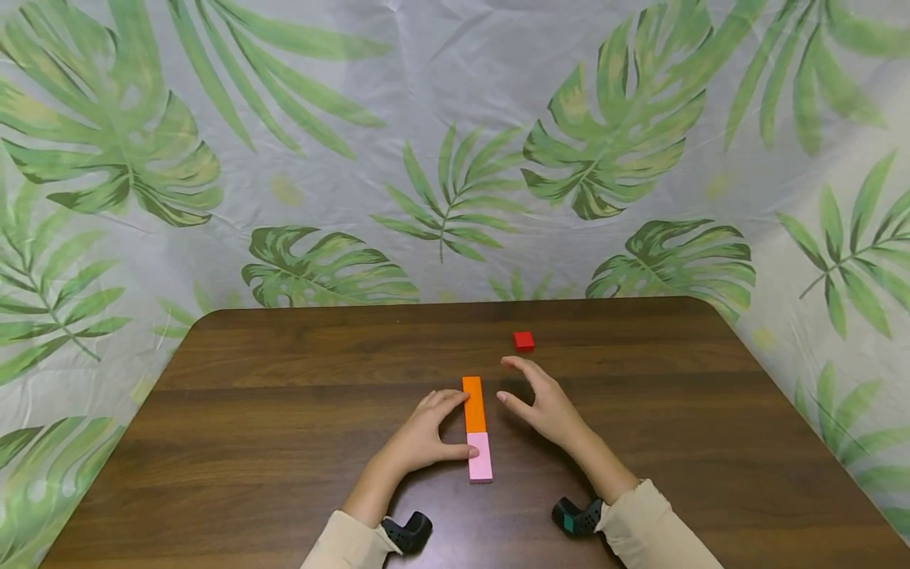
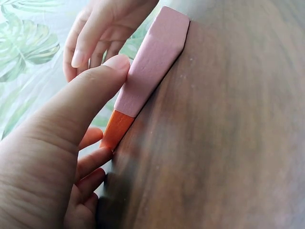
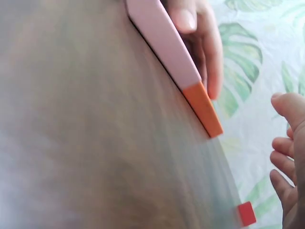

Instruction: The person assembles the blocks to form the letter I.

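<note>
An orange block (image 1: 475, 407) and a pink block (image 1: 479, 466) lie end to end in one line on the table, the orange one farther off. My left hand (image 1: 423, 435) is at their left side, its thumb touching the pink block (image 2: 152, 62) and a fingertip at the orange block (image 2: 117, 128). Those fingers are spread rather than curled round the blocks. To the right, my right hand (image 1: 550, 407) hovers apart from the blocks, thumb and fingers spread, holding nothing. Beyond its fingertips sits a small red block (image 1: 524, 341), also seen in the right wrist view.
The brown wooden table (image 1: 284, 379) has rounded far corners. Behind it hangs a pale leaf-patterned cloth (image 1: 455, 95). A dark wrist device (image 1: 408, 533) is on the left wrist and another dark device (image 1: 577, 518) on the right.
</note>
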A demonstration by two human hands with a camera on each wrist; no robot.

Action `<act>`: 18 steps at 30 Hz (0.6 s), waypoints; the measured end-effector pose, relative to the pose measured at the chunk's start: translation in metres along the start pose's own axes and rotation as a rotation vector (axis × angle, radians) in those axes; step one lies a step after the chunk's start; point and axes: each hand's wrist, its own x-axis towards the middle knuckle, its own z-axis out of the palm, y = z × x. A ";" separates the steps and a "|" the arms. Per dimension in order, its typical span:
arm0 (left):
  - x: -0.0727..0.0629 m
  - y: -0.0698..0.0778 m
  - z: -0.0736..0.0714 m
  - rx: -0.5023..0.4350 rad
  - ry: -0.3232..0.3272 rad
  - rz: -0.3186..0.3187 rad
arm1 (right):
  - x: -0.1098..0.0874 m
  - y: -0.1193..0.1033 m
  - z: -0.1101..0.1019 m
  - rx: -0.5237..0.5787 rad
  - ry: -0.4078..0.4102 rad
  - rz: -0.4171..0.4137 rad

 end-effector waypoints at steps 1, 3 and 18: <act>0.000 0.000 0.000 0.000 -0.001 0.000 | 0.002 0.002 -0.001 -0.004 0.013 0.005; 0.000 0.000 0.000 -0.001 0.000 -0.002 | 0.006 0.005 -0.002 -0.006 0.037 0.016; 0.000 -0.004 0.003 0.006 0.008 0.005 | 0.021 0.035 -0.004 -0.049 0.106 0.125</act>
